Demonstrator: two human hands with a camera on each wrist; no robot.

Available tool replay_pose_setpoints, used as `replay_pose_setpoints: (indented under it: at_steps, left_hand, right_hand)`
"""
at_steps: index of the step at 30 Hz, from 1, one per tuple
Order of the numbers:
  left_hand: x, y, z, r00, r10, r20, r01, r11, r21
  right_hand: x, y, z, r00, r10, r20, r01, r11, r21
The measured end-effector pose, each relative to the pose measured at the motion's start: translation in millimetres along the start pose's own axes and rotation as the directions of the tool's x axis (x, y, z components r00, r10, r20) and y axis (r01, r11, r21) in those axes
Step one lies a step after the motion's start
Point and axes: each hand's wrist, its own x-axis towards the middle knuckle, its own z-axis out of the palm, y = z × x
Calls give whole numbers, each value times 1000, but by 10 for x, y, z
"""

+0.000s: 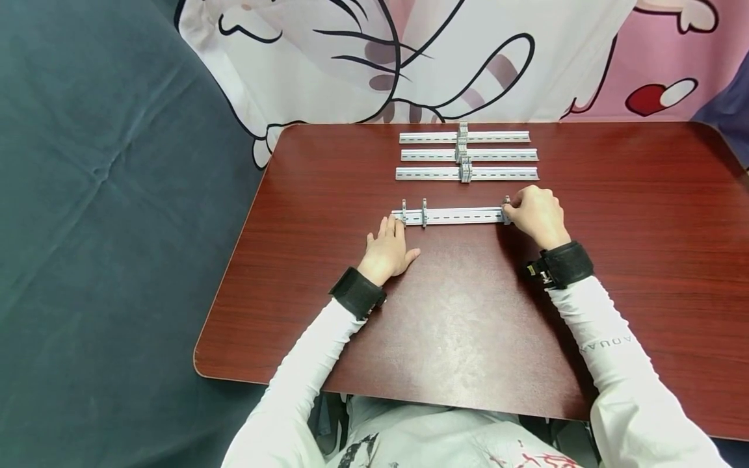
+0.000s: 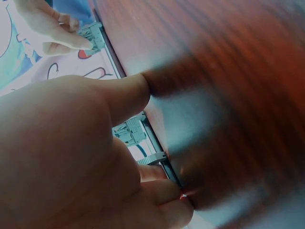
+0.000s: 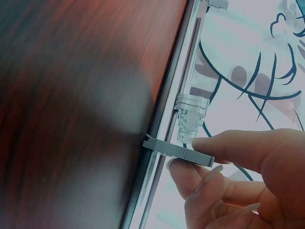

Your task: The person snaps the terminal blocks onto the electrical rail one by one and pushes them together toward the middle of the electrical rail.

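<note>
A slotted metal DIN rail (image 1: 462, 216) lies crosswise on the table in front of the person. Two thin grey terminal blocks stand on its left part, one of them this block (image 1: 424, 213). The left hand (image 1: 386, 250) has its fingers extended onto the rail's left end, thumb spread to the side. At the opposite end, the right hand (image 1: 539, 214) pinches a grey terminal block (image 3: 178, 151) between thumb and fingers. In the right wrist view this block sits across the rail, its lower end at the rail's near edge.
Behind lie three more DIN rails, the closest being this rail (image 1: 433, 173), each with a cluster of terminal blocks (image 1: 465, 170) near its middle. A printed cloth (image 1: 328, 78) hangs along the far edge of the brown table (image 1: 643, 260).
</note>
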Motion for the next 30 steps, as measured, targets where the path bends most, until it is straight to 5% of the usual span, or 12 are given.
replay_pose_setpoints:
  at_steps: [30]
  left_hand:
    - [2,-7,8,1000,-16,19,16,1000,-3]
  right_hand:
    - [-3,-277,179,995,-100,17,99,995,12]
